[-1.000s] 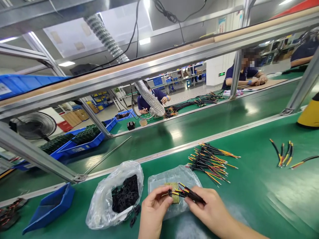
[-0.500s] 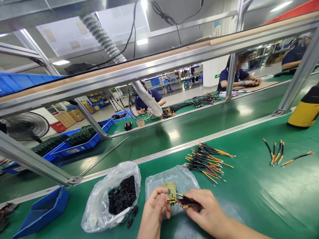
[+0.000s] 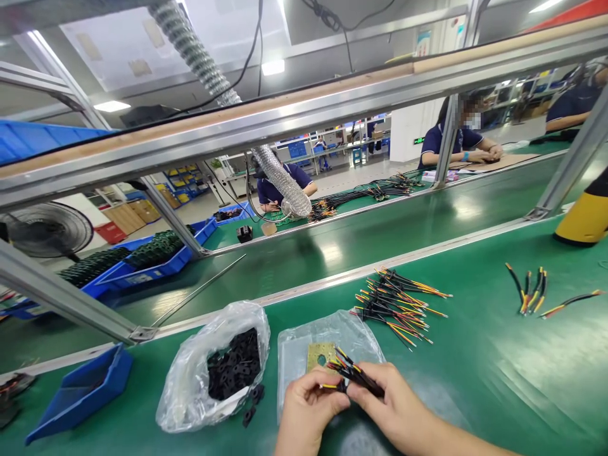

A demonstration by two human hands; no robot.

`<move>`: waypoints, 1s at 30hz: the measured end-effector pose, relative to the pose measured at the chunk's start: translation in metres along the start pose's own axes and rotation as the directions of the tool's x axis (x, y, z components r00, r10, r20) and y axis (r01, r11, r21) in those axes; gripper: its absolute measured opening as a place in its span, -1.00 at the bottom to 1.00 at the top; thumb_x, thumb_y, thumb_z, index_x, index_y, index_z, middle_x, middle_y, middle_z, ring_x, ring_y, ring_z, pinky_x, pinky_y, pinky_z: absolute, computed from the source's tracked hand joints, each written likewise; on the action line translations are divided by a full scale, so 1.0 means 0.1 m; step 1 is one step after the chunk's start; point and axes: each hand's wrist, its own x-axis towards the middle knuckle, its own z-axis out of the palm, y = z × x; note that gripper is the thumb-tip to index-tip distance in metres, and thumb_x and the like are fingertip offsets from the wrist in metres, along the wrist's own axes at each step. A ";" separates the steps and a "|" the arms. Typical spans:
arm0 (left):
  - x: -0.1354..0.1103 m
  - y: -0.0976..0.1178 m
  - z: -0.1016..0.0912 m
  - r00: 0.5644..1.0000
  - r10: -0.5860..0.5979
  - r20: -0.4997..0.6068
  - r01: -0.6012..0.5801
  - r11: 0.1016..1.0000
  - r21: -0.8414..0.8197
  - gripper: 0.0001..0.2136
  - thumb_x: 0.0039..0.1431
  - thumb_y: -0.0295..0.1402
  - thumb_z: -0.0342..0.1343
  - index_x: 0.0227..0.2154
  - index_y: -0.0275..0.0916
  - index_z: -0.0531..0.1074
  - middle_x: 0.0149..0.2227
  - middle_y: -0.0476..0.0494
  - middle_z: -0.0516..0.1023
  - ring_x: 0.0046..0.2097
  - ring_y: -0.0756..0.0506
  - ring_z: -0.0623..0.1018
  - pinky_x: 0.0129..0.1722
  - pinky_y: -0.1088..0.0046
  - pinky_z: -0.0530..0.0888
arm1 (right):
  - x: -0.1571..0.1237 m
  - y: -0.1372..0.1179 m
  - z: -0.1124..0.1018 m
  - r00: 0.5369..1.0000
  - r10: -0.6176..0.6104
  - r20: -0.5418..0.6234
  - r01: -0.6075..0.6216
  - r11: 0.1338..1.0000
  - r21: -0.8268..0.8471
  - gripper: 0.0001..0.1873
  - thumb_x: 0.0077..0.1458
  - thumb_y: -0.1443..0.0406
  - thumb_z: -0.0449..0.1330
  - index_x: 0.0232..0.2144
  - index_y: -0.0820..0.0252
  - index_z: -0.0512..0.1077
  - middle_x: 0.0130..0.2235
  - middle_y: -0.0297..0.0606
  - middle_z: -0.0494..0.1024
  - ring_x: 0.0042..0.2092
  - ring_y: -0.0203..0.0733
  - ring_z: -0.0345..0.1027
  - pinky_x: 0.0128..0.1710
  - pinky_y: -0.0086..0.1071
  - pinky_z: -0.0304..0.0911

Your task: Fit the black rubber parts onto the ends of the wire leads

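In my right hand is a bundle of short black cables with red, yellow and black wire ends fanning out at the top. My left hand pinches one cable of the bundle near its wire ends, its fingertips close to my right thumb. Just beyond both hands, a yellowish perforated board with a round hole lies on a clear plastic bag. To the left, an open plastic bag holds many small black parts, and a few loose ones lie beside it.
A pile of similar cables lies behind the hands, with several cut cable pieces farther right. At the left sits a blue bin; a yellow-and-black object stands at right. Metal posts and rails cross behind; co-workers sit beyond.
My left fingers have closed into a pinch at the cables. The bundle in my right hand now points more upward, and the view has shifted slightly.
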 end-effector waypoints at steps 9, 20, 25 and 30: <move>0.03 -0.16 -0.01 0.998 -0.025 0.063 0.027 0.999 -0.044 -0.72 -0.45 -0.35 0.56 -0.64 -0.25 0.57 -0.51 -0.04 0.54 -0.51 -0.03 0.48 -0.61 0.54 0.42 | 0.01 0.03 -0.02 0.984 -0.093 0.154 0.042 0.950 0.308 -0.60 0.27 0.03 0.09 -0.35 0.23 0.49 -0.37 -0.29 0.48 -0.30 -0.18 0.31 -0.24 -0.37 0.25; 0.07 -0.13 -0.01 0.997 -0.057 0.049 0.054 0.997 0.062 -0.57 -0.25 -0.12 0.48 -0.31 -0.28 0.65 -0.35 -0.23 0.63 -0.35 -0.11 0.54 -0.55 0.55 0.39 | 0.14 0.22 0.01 0.973 0.199 0.116 -0.228 0.908 0.351 -0.37 0.08 -0.25 0.10 -0.46 0.22 0.36 -0.64 -0.53 0.15 -0.60 -0.40 -0.15 -0.59 -0.46 -0.23; 0.02 0.31 -0.19 0.980 0.124 -0.153 -0.086 0.969 0.233 -0.64 -0.02 -0.13 0.36 -0.20 -0.23 0.60 -0.26 -0.19 0.61 -0.31 -0.11 0.53 -0.37 0.47 0.47 | 0.18 0.20 -0.07 0.936 0.326 0.132 -0.351 0.857 0.378 -0.33 -0.05 -0.32 0.14 -0.45 0.18 0.35 -0.63 -0.58 0.04 -0.60 -0.41 -0.29 -0.60 -0.46 -0.32; -0.22 0.74 -0.79 0.919 0.387 -0.080 -0.168 0.567 0.806 -0.83 0.18 -0.19 0.16 -0.30 -0.14 0.57 -0.29 -0.13 0.59 -0.30 -0.18 0.54 -0.27 0.38 0.43 | 0.15 0.28 -0.08 0.991 0.068 0.120 -0.070 0.997 0.017 -0.45 0.21 -0.14 -0.02 -0.49 0.17 0.38 -0.55 -0.37 0.30 -0.49 -0.24 0.17 -0.47 -0.40 0.04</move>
